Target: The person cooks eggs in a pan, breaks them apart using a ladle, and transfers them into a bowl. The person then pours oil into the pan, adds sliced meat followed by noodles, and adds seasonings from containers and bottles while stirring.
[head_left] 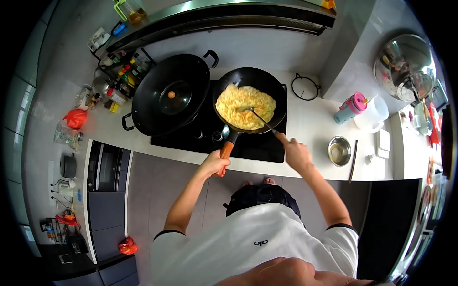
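Observation:
My left hand (214, 164) is wrapped round the orange-brown handle (227, 148) of a black frying pan (275, 93). The pan sits on the right side of the black cooktop (260, 148). In it lies a broad, yellow cooked egg (238, 98) with a lumpy surface. My right hand (296, 153) closes on the handle end of a long spatula (260, 118). The spatula slants over the pan's near rim, and its head rests on the egg, partly hidden against it.
A large two-handled black wok (148, 97) stands left, with a small round brown thing (171, 95) at its middle. Bottles (129, 76) crowd a rack behind it. To the right are a wire ring (306, 87), a metal bowl (339, 151), chopsticks (353, 161) and a pink-lidded cup (350, 108).

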Demonstrator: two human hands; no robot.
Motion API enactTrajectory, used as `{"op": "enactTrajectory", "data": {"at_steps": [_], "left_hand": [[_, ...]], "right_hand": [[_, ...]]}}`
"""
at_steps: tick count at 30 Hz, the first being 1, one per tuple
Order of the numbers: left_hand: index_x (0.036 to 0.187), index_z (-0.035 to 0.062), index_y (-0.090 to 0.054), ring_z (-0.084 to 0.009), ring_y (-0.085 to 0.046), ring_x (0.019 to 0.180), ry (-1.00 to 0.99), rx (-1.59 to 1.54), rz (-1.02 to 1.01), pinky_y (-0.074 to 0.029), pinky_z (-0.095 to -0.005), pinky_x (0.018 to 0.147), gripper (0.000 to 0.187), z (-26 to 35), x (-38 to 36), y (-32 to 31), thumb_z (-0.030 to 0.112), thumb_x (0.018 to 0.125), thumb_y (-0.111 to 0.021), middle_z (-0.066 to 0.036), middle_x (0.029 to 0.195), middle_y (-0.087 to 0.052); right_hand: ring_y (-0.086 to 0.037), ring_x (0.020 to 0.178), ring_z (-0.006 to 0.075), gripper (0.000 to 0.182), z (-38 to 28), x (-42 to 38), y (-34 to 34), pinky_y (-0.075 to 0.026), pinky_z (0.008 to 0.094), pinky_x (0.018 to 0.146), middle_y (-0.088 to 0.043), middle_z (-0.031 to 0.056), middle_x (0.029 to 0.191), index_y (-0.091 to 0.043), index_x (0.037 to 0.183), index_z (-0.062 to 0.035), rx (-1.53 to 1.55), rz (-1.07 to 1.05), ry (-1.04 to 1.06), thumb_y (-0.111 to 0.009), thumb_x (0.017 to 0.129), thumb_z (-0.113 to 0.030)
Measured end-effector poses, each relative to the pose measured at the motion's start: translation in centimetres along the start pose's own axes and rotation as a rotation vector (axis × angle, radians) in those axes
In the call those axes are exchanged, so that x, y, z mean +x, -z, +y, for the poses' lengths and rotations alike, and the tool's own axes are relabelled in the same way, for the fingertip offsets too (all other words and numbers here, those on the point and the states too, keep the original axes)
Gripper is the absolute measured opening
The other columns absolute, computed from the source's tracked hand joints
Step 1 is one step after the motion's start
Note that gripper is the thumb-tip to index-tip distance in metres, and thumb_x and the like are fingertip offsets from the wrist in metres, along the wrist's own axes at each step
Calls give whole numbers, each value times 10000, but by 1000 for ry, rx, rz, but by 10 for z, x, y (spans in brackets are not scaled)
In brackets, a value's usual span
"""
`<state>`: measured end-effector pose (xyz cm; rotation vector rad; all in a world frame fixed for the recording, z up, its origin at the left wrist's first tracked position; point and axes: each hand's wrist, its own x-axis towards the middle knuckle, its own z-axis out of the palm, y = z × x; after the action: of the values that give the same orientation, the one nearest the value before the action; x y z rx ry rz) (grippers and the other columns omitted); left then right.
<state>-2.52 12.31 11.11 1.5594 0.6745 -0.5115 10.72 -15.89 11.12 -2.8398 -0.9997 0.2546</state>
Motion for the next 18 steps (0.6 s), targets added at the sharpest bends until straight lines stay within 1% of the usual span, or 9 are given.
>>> {"op": "enactTrajectory", "data": {"at_steps": [2, 3, 4, 7, 11, 14, 15, 16, 18], "left_hand": [[859, 23, -463, -132, -525, 445, -28, -23, -14, -445, -284, 370, 184, 2, -5, -2, 63, 752, -607, -55, 613, -519], [975, 1, -482, -118, -512, 435, -4, -15, -7, -428, -275, 362, 271, -5, 2, 0, 72, 758, -627, -33, 618, -507], [962, 6, -481, -118, -513, 438, -12, -15, -28, -428, -274, 364, 262, -7, 4, 1, 75, 756, -627, -32, 621, -506], [940, 12, -476, -120, -515, 436, -13, -22, -9, -430, -275, 363, 243, -4, 2, -1, 76, 760, -627, -34, 623, -509], [946, 11, -478, -121, -517, 439, -16, -27, -15, -433, -276, 367, 248, -10, 5, 3, 80, 764, -631, -35, 628, -510], [980, -3, -486, -125, -519, 443, -12, -30, -34, -434, -278, 373, 272, -12, 9, 0, 83, 768, -634, -38, 632, -512], [982, -4, -487, -125, -519, 442, -11, -37, -36, -434, -278, 372, 273, -12, 8, -1, 82, 768, -633, -39, 631, -512], [985, -6, -488, -126, -519, 442, -10, -39, -37, -433, -278, 371, 274, -13, 7, -1, 82, 768, -633, -40, 631, -513], [980, -3, -488, -125, -519, 441, -9, -32, -26, -432, -277, 370, 270, -15, 8, 0, 83, 769, -633, -39, 629, -511]], "right_hand": [[-663, 715, 363, 657, 15, -6, 37, -549, 435, 617, -626, 179, 879, -323, 1405, -268, -58, -97, -53, -510, 820, -34], [-665, 727, 364, 646, 16, -3, 49, -551, 433, 614, -629, 180, 894, -328, 1401, -233, -39, -99, -84, -512, 816, -28], [-664, 727, 367, 631, 12, 5, 44, -552, 437, 622, -626, 181, 890, -331, 1395, -189, -89, -72, -105, -512, 813, -29], [-647, 703, 367, 622, -6, 28, 4, -537, 452, 623, -624, 188, 847, -385, 1393, -215, -14, 96, -37, -497, 817, -6], [-635, 677, 361, 552, 1, 9, 23, -532, 441, 607, -622, 152, 802, -415, 1374, -250, 39, 112, -108, -529, 862, -79], [-632, 670, 360, 532, -9, 0, 25, -526, 444, 600, -626, 153, 819, -447, 1356, -237, 100, 142, -108, -560, 853, -104], [-631, 671, 359, 501, -14, 2, 23, -521, 453, 597, -625, 161, 825, -487, 1328, -219, 156, 152, -47, -577, 846, -120], [-646, 700, 361, 510, -13, 6, 11, -525, 468, 620, -628, 166, 874, -455, 1350, -267, 165, 87, -28, -541, 868, -127], [-648, 711, 365, 516, -14, 18, 0, -526, 475, 627, -627, 166, 868, -450, 1347, -278, 153, 61, -120, -534, 863, -120]]}}
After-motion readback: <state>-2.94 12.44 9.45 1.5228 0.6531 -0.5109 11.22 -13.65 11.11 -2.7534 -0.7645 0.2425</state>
